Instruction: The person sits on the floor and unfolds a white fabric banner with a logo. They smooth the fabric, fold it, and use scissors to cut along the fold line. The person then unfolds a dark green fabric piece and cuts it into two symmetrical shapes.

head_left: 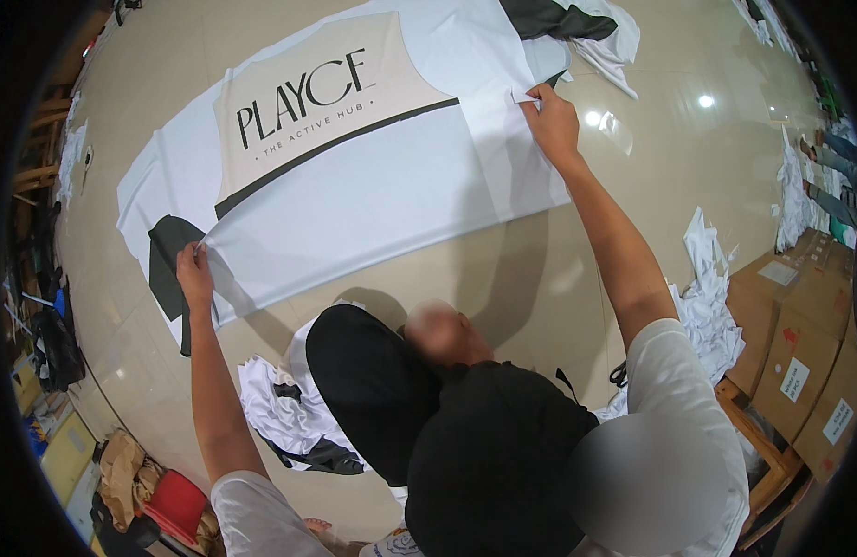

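Observation:
A large white fabric sheet [354, 213] lies spread on the tiled floor, with a cream panel [317, 158] bearing dark lettering and a dark stripe along its lower edge. My left hand [193, 265] pinches the sheet at its left side, beside a dark grey fabric piece [168, 260]. My right hand [549, 121] grips the sheet's right edge, near a small folded-back corner. My bent leg in black [373, 390] is at the bottom centre, beside a crumpled heap of white and dark fabric [294, 418].
Dark and white fabric [595, 37] lies at the top right, with more white scraps [702, 316] at the right. Cardboard boxes [790, 343] stand at the right edge. A red item [173, 506] and other clutter line the lower left. Another person's legs [832, 176] show at the far right.

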`<state>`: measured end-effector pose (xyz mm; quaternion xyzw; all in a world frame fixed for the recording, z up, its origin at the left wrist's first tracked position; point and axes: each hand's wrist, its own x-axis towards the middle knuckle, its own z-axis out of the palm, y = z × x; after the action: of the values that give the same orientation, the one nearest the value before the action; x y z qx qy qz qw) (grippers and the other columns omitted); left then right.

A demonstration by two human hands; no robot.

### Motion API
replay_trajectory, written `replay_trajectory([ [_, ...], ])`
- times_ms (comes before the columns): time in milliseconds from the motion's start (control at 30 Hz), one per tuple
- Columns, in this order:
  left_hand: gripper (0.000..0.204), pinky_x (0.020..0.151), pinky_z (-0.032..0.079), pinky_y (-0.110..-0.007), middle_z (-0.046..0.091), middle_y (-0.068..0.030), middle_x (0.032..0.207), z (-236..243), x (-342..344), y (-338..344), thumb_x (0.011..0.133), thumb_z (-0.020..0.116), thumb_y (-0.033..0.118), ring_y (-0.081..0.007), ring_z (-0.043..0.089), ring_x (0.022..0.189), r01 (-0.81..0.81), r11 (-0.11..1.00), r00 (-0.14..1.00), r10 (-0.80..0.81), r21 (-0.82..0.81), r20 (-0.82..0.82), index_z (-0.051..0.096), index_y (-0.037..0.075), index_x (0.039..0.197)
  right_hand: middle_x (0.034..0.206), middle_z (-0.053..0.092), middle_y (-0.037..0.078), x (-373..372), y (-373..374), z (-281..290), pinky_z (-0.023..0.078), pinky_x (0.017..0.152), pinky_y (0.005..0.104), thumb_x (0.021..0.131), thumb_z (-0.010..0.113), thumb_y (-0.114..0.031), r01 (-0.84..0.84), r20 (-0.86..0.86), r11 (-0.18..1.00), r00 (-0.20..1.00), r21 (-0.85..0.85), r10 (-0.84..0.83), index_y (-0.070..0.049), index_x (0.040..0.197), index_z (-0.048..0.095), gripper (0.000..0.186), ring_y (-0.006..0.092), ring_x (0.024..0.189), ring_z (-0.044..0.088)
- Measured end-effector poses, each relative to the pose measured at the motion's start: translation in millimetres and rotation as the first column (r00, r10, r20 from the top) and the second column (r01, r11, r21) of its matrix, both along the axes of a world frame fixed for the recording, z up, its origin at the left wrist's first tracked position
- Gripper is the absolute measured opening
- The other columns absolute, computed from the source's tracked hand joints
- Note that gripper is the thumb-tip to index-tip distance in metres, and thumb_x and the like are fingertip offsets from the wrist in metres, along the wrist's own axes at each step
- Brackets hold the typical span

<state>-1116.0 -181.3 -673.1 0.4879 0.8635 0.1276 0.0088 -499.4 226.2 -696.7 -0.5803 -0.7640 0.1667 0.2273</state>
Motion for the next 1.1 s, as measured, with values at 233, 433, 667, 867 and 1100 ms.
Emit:
replay_trajectory([
  [233,0.028,0.084,0.054,-0.044,0.067,-0.0167,0.118,6,19,16,0.107,0.063,0.023,-0.0331,0.068,0.093,-0.071,0.997,0.995,0.069,0.02,0.072,0.068,0.005,0.127,0.089,0.076,0.018,4,-1,0,0.056,0.075,0.0493,0.094,0.078,-0.029,0.037,0.023,0.999,0.999,0.011,-0.037,-0.007,0.104,0.072,0.025,0.0412,0.085,0.073],
  [433,0.039,0.111,0.044,-0.048,0.06,-0.0222,0.141,-4,-31,13,0.112,0.05,0.029,-0.0402,0.057,0.13,-0.042,0.994,0.992,0.054,0.099,-0.118,0.062,0.004,0.14,0.099,0.076,0.018,-2,-1,5,0.056,0.081,0.0493,0.094,0.075,-0.028,0.011,0.031,0.997,0.999,0.08,-0.013,-0.008,0.109,0.07,0.026,0.0385,0.094,0.073],
  [667,0.053,0.127,0.026,-0.05,0.038,-0.0225,0.166,-50,-109,28,0.114,0.04,0.036,-0.0405,0.032,0.155,-0.087,0.996,0.992,0.089,-0.022,0.092,0.044,0.009,0.16,0.135,0.064,0.019,-45,30,23,0.048,0.108,0.0444,0.101,0.066,-0.02,-0.246,0.008,0.934,0.967,0.259,0.253,-0.004,0.132,0.064,0.035,0.0395,0.127,0.06],
  [867,0.079,0.121,0.012,-0.079,0.011,-0.0077,0.179,-98,-169,-23,0.104,0.033,0.075,-0.0563,0.012,0.158,-0.488,0.828,0.853,0.52,-0.276,0.051,0.015,0.037,0.17,0.147,0.058,0.024,-68,89,-12,0.038,0.119,0.0453,0.111,0.048,-0.031,-0.278,-0.083,0.945,0.952,0.174,0.295,0.002,0.141,0.059,0.046,0.0421,0.139,0.053],
  [1100,0.086,0.118,0.012,-0.083,0.008,-0.0044,0.18,-86,-157,-41,0.098,0.03,0.084,-0.0584,0.009,0.158,-0.633,0.719,0.743,0.668,-0.287,0.035,0.013,0.041,0.17,0.154,0.052,0.026,-5,158,-36,0.034,0.122,0.0476,0.111,0.045,-0.04,-0.209,0.2,0.948,0.966,0.239,0.163,0.001,0.152,0.052,0.058,0.0441,0.144,0.047],
])
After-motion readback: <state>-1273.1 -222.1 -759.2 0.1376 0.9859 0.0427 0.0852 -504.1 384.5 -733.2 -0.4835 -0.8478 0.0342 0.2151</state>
